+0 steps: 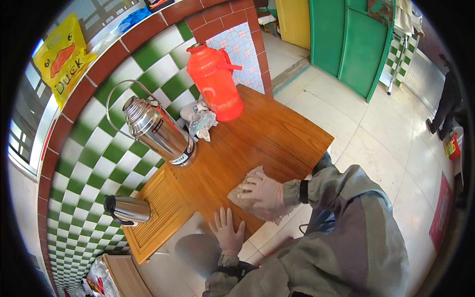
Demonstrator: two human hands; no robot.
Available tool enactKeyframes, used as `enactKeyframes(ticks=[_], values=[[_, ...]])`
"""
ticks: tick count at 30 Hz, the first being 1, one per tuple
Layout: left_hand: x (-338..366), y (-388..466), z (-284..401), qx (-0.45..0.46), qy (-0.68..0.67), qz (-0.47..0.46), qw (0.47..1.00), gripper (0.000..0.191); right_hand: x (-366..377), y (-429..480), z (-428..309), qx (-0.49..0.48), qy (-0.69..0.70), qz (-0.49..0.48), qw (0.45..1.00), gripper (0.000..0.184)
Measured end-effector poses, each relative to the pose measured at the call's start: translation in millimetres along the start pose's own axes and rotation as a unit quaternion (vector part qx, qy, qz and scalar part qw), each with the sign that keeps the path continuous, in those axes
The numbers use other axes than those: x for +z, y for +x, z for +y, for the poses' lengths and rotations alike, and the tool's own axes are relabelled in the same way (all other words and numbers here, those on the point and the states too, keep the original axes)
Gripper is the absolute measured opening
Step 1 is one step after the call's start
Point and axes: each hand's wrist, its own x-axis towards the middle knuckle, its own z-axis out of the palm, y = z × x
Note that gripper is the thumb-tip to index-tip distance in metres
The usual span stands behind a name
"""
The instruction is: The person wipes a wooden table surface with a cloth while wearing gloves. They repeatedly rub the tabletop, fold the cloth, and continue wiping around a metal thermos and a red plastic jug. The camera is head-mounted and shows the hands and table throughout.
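Observation:
My right hand (264,188), in a thin pale glove, presses a greyish cloth (237,196) against the wooden tabletop (285,130). Part of the cloth hangs past the table's near edge, and the palm hides its middle. My left hand (228,234), gloved the same way, rests with fingers spread at that edge, left of the cloth. A steel vacuum flask (159,131) with a raised hoop handle stands on the table by the wall. Farther back is a red plastic thermos flask (215,81), with a crumpled patterned cloth (202,120) between the two.
A steel jug (128,209) with a black lid and handle stands on a lower slatted wooden surface (163,202) at left. Green and white tiles (118,148) cover the wall beside the table. A green door (349,44) and a person's dark-clothed legs (445,104) are beyond.

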Motion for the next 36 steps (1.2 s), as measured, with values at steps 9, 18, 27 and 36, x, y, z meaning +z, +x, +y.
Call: enactKeyframes(ticks=[9, 18, 27, 36], values=[[10, -5, -5, -0.006, 0.012, 0.013, 1.0, 0.071, -11, -103, 137, 0.371, -0.101, 0.049, 0.922, 0.052], [9, -3, -1, -0.021, 0.012, 0.0, 1.0, 0.072, -17, -131, 159, 0.578, -0.047, 0.124, 0.805, 0.056], [9, -3, -2, -0.009, 0.005, 0.005, 1.0, 0.072, 1, -88, 72, 0.453, -0.033, 0.103, 0.885, 0.069], [7, -2, -2, -0.009, 0.007, 0.002, 1.0, 0.072, 27, -84, 77, 0.335, 0.044, 0.183, 0.923, 0.045]])
